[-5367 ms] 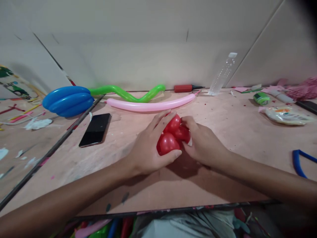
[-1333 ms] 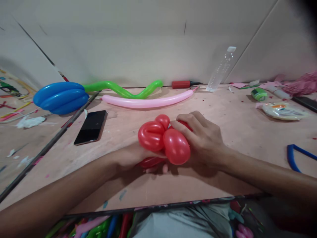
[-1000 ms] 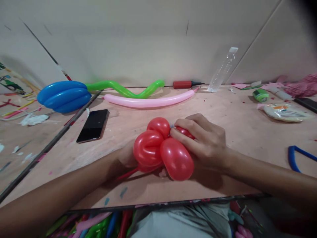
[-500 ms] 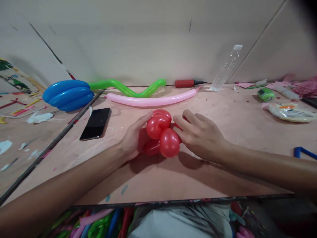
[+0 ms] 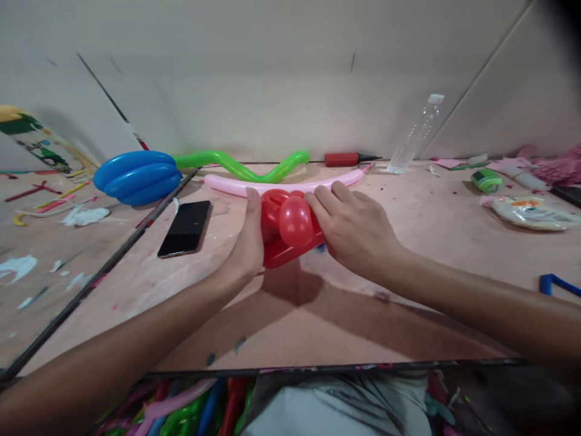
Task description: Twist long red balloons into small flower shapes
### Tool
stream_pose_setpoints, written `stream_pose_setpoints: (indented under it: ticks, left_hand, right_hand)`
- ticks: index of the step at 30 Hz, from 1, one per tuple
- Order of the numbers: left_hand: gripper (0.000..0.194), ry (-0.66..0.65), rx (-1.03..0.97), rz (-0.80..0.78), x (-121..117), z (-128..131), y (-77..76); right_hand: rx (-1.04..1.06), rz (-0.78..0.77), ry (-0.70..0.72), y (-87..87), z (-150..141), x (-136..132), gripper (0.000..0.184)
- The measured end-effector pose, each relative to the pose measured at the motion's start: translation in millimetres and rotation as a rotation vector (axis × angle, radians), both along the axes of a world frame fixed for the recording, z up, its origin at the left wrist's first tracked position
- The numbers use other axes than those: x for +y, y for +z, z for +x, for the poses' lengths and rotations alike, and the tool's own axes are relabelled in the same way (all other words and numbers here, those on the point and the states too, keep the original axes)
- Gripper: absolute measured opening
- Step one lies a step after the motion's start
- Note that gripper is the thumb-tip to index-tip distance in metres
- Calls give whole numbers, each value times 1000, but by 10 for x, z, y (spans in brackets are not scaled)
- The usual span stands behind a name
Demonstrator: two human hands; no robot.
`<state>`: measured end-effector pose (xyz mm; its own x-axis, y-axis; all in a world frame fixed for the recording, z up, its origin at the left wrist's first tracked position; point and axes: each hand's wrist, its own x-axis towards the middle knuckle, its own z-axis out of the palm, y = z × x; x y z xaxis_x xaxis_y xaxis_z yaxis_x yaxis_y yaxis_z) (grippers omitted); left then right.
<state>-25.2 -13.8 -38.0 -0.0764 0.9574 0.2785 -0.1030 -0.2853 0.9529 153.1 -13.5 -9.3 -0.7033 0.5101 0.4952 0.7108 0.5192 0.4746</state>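
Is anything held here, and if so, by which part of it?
The red balloon: the right hand grips its right side. The left hand lies against its left side; how far it closes is hidden.

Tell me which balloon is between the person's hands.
The twisted red balloon, with the left hand and right hand around it; the blue bundle, green balloon and pale pink balloon lie unheld.

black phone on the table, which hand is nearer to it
Left. The left hand is to the right of the black phone, not touching it; the right hand is farther right, on the other side of the red balloon.
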Motion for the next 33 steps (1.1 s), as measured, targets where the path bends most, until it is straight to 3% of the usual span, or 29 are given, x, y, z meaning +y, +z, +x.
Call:
stream_pose_setpoints:
  ticks: [5, 8, 12, 17, 22, 25, 29, 33]
  left_hand:
    - [61, 3, -138, -102, -77, 48, -136]
    - [50, 43, -79, -42, -120, 44, -208]
    - [42, 122, 57, 31, -171, 49, -193]
    - [35, 186, 125, 175, -218, 30, -206]
    - [21, 209, 173, 400, -248, -53, -202]
    - [21, 167, 197, 483, -271, -92, -156]
    - [24, 94, 230, 464, -311, -114, -129]
    - [39, 50, 244, 474, -311, -136, -171]
  right_hand:
    - [112, -15, 59, -109, 14, -58, 49]
    - [180, -60, 120, -196, 58, -99, 48]
    - [269, -140, 126, -249, 77, -172, 54]
    - [320, -167, 84, -152, 63, -332, 56]
    - [363, -198, 134, -41, 96, -405, 40]
    - [395, -313, 143, -20, 126, -412, 32]
    - [338, -517, 110, 35, 155, -420, 23]
    - [296, -756, 144, 161, 183, -421, 16]
